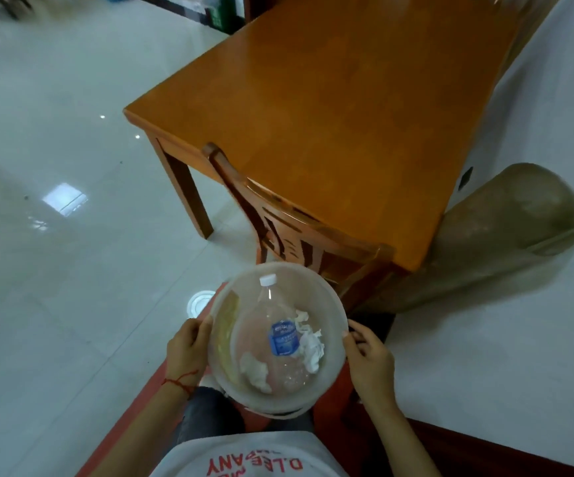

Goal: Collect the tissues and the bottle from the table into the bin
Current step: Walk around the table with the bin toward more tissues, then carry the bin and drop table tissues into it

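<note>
Below the table (330, 108), bin (327, 297) held at the lap: left hand (186, 349) and right hand (368, 359) both clamped on its rim. Bottle (278, 328) and tissues (311, 349) lie inside the bin.

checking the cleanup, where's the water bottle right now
In the head view, the water bottle lies inside the translucent bin at bottom centre, among crumpled tissues, held between both hands.
</note>
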Motion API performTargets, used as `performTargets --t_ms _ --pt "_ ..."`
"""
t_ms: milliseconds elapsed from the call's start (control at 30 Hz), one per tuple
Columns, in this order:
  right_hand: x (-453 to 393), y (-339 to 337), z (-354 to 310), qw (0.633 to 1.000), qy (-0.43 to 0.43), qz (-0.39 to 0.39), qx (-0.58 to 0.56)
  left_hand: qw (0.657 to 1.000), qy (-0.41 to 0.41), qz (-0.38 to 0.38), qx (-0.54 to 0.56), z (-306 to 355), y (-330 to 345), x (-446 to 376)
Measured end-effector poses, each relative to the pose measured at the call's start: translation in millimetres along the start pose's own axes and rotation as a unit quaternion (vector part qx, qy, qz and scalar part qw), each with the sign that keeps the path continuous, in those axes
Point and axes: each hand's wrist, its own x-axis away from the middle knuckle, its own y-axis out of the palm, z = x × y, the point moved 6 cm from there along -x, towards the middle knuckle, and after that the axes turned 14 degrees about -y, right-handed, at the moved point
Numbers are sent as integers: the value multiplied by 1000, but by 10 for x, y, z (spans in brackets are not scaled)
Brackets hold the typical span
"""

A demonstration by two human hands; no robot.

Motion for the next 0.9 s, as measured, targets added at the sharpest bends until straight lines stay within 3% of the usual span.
performTargets --t_ms 233,567,900 --pt "-91 824 -443 997 -31 -73 7 994 -53 69 67 -377 -761 -220" --pt "-23 2609 -1208 983 -81 -158 44 972 -115 143 144 -1066 -2299 -800" --pt "16 4117 -1969 947 -164 -271 59 927 -201 220 229 -1796 -3311 -1157"
